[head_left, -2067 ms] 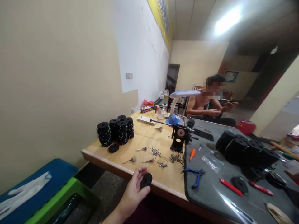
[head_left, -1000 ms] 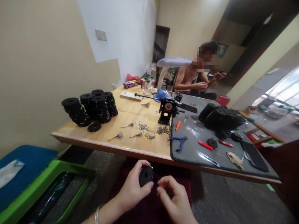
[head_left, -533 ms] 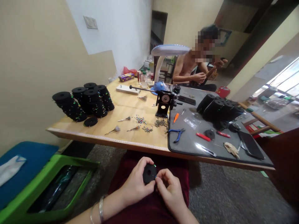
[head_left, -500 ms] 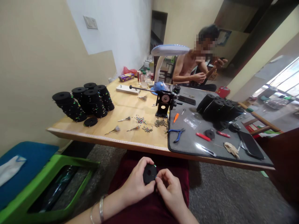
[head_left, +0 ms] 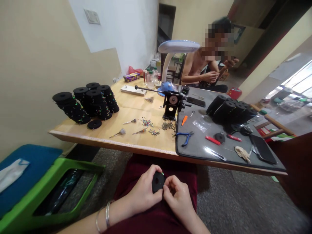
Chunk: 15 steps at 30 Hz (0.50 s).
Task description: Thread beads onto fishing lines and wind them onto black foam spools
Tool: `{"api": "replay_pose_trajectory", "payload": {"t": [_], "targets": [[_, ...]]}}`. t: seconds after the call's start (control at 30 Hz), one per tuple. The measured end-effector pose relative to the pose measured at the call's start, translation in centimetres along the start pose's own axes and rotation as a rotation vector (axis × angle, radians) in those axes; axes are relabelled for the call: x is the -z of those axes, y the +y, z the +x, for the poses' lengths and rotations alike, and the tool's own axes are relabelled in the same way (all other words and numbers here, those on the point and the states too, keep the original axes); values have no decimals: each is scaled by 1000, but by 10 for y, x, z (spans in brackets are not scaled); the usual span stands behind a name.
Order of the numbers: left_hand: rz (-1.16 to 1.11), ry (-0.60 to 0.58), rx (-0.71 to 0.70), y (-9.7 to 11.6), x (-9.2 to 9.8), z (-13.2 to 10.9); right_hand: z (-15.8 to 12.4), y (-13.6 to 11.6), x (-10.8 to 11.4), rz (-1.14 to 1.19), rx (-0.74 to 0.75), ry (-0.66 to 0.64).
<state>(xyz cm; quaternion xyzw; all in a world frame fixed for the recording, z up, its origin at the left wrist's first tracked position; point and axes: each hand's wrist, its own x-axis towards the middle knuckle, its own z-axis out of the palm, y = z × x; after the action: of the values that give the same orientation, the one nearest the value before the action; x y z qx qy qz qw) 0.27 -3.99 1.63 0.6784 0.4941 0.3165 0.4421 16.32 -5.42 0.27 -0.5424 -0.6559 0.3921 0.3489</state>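
Above my lap, my left hand [head_left: 146, 185] is wrapped round a black foam line spool [head_left: 158, 182], thumb below and fingers over the top. The spool is a thick disc with a hole in its middle, and a small green and white bit shows at its upper rim. My right hand [head_left: 176, 194] is closed in a pinch against the spool's right edge. Whatever lies between its thumb and forefinger is too small to make out. On the table beyond are a pile of coloured beads [head_left: 147, 122] and a heap of small metal pieces [head_left: 168, 125].
Stacks of similar spools [head_left: 94, 100] stand at the table's left, dark ones [head_left: 226, 109] at the right. A black winding device [head_left: 172, 104] and a lamp [head_left: 179, 46] stand mid-table. Blue pliers [head_left: 186, 138] lie on the grey mat [head_left: 192, 150]. Another person [head_left: 195, 66] sits across.
Both hands have shifted very slightly right with the spool, which is turned a little more edge-on. The camera view has tilted slightly. My grip looks the same.
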Motion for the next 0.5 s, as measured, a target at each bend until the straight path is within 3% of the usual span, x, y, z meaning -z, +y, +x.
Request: {"api": "replay_pose_trajectory", "payload": {"t": [0.5], "targets": [[-58, -43, 43, -2, -4, -1, -3, -1, -2, -20, -87, 7]]}}
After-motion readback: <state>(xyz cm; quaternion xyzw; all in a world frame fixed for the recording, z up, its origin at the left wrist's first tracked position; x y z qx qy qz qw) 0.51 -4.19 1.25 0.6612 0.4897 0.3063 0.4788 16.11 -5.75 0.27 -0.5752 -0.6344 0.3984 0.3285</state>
